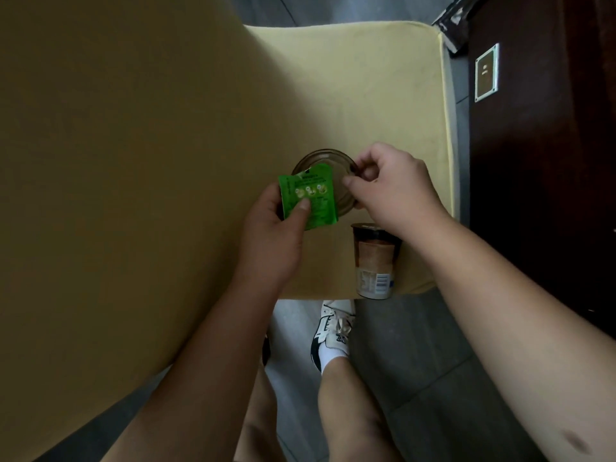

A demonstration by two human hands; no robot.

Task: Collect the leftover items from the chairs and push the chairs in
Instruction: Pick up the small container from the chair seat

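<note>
Packet: a green packet (308,196) is pinched by the left hand (273,235), thumb on its face and fingers behind it, and is held just above the chair seat (383,105); this item is judged already collected.
Bowl: a small glass bowl (336,176) is seen on the seat, partly hidden behind the packet; its right rim is gripped by the right hand (393,188), thumb and curled fingers closed on the edge. Whether it is lifted off the cushion cannot be told.
Cup: a brown drink cup (375,261) is left standing near the seat's front edge, just below the right wrist, touched by neither hand.
Chair: the yellow seat is seen fully exposed beside a dark wooden panel (540,195); it is judged not yet pushed in.
Remaining: the bowl is to be taken up, the cup gathered, the chair pushed in.
Other chairs: none are shown, so their state cannot be told.
</note>
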